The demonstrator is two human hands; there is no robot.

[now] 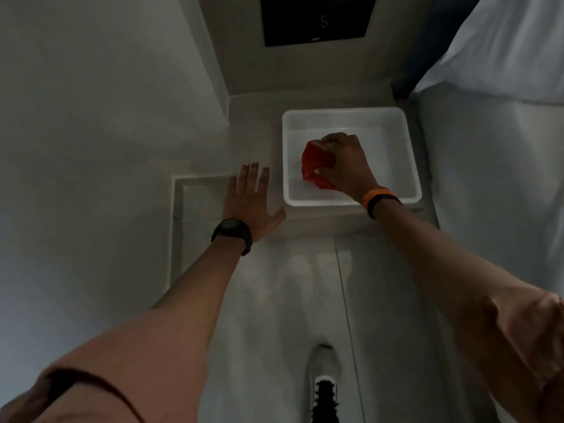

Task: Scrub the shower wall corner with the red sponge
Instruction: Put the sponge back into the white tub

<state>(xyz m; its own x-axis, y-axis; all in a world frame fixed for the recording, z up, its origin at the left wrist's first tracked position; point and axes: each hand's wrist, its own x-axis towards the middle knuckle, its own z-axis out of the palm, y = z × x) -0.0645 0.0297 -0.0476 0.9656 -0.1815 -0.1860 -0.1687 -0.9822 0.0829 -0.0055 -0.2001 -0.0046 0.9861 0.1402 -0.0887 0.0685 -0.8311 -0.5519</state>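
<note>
A person leans over a white plastic tub (351, 117) set on a pale ledge at the foot of a shower enclosure, the right hand (345, 161) closed around the red sponge (316, 164) inside the tub. The fingers curl over the sponge's top and far side while the thumb pins its near edge, so the sponge is bunched rather than flat; its longer side runs roughly from the far end of the tub toward the person. Whether there is water in the tub cannot be told for certain, though a faint sheen shows on its floor.

The left hand (251, 203) lies flat and fully spread, holding nothing, palm down on the ledge just beside the tub's left wall, apparently bracing the body. A black watch (233, 235) sits on that wrist and an orange-and-black band (380, 198) on the right.

The sponge is already in the right hand, so the coming move turns on direction: the wall corner (225, 96) rises up and to the left of the tub, beyond the left hand. The right arm, stretched nearly straight and angled inward, would likely have to lift the sponge clear of the tub rim and swing it leftward across the ledge. A white shoe (325, 389) shows on the shower floor below.
</note>
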